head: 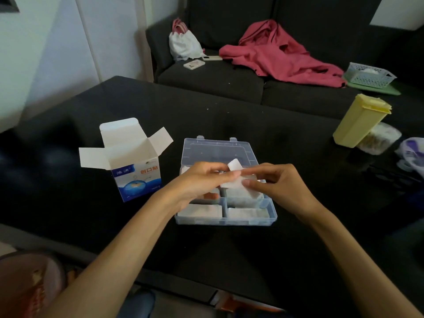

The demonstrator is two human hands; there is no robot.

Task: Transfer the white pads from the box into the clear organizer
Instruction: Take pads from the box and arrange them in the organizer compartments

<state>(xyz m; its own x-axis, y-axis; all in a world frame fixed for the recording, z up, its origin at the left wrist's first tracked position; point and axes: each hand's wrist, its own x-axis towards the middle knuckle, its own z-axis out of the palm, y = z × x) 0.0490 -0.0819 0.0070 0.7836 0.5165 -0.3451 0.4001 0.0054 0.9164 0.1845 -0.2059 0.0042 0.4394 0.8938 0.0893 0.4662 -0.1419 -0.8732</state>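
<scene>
Pads, small, white and flat (231,181), are held between both hands over the clear plastic organizer with little compartments (226,220), which sits open on the black table (252,125). The little bunch is pinched by the left hand (202,180) from the left side, and its right edge is pinched by the fingers of the right hand (278,182). More white pads are already laid flat in the two near compartments. The white and blue cardboard box (135,166) is stood to the left of the organizer, with its flaps open.

Far away, a pink cloth (280,58) is spread on a dark sofa (218,76). A tall yellow plastic container (360,120) is seen on the right.

The step in hand seems to be putting this bunch into a compartment. To do it well, the pads should be squared up first, kept flat, lowered into a free space and pressed down gently so no corner is bent.
</scene>
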